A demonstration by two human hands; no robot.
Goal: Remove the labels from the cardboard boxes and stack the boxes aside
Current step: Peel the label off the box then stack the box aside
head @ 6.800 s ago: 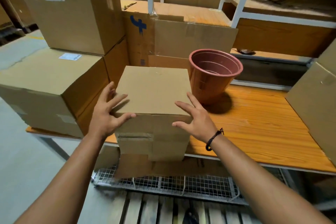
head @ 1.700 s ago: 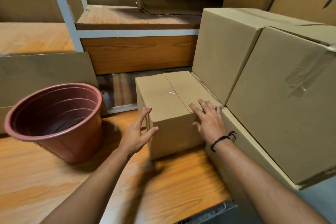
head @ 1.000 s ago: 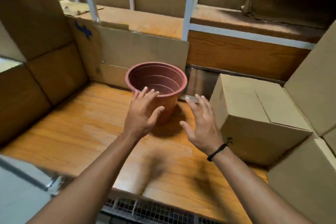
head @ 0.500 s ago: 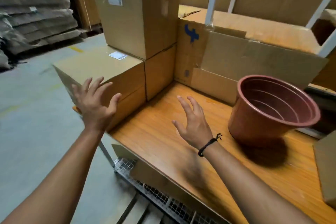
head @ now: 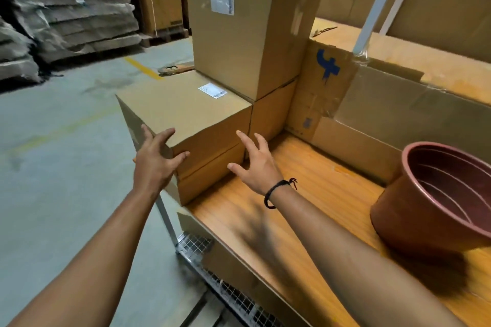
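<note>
The print on the small white label (head: 212, 90) atop the low brown cardboard box (head: 183, 114) is too small to read. The reddish-brown plastic pot (head: 438, 199), well to that box's right, is cut off by the frame edge. The box sits at the corner of the orange wooden surface (head: 305, 194), with a taller brown cardboard box (head: 247, 40) behind and above it. The left hand (head: 156, 159), fingers spread wide, is at the low box's near corner, perhaps touching it. The right hand (head: 256, 164), equally spread and holding nothing, hovers just beside the box's right face.
</note>
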